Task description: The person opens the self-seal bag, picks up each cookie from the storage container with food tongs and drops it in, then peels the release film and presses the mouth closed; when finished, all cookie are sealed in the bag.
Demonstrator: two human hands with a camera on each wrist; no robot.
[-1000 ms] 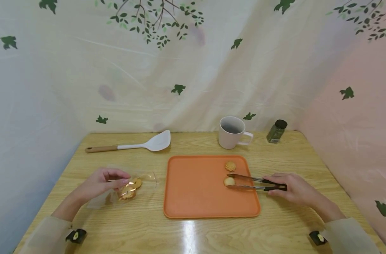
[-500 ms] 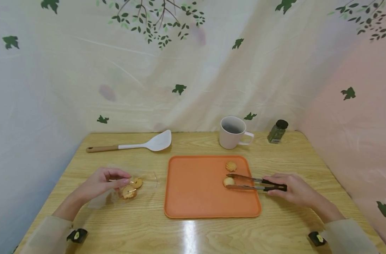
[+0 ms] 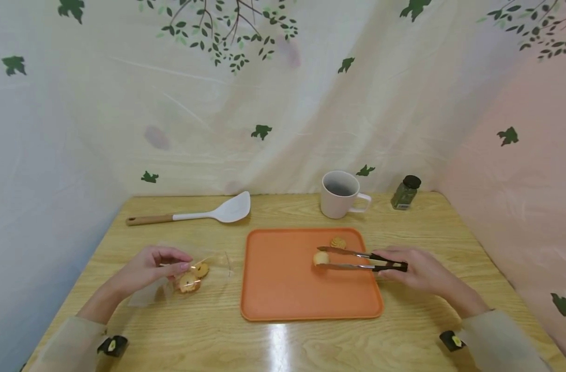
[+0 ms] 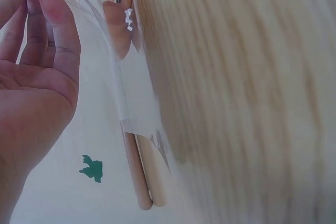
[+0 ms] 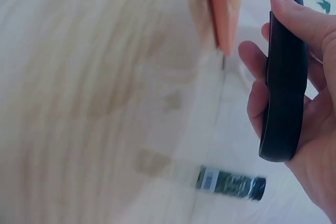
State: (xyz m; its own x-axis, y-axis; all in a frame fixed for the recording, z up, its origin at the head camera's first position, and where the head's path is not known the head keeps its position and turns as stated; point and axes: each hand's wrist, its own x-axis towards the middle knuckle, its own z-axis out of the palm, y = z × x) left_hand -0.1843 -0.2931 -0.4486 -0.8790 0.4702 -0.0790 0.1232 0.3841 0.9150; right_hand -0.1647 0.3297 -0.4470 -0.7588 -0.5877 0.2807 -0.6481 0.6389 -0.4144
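Note:
My left hand (image 3: 154, 268) pinches a clear plastic bag (image 3: 219, 262) between thumb and fingertips. Inside the bag lie golden cookies (image 3: 188, 282), left of the orange tray (image 3: 283, 294). In the left wrist view, the thumb and a fingertip of the left hand (image 4: 44, 66) meet at the film. My right hand (image 3: 417, 268) grips black-handled tongs (image 3: 387, 267) from the right side. A pale round cookie (image 3: 320, 258) sits between the tong tips over the tray; whether it touches the tray, I cannot tell. Another swirled cookie (image 3: 337, 242) lies behind the tongs, partly covered.
Toward the back of the wooden table (image 3: 194, 341) lies a white spatula (image 3: 231, 208) with a wooden handle. A light mug (image 3: 337, 199) stands behind the tray, and a black-capped jar (image 3: 405, 194) is right of it. A patterned cloth (image 3: 194, 129) hangs behind.
The right hand and tongs have shifted left and a little away from me, carrying the pale cookie along. The tongs now overlap the swirled cookie. My left hand stays put on the bag.

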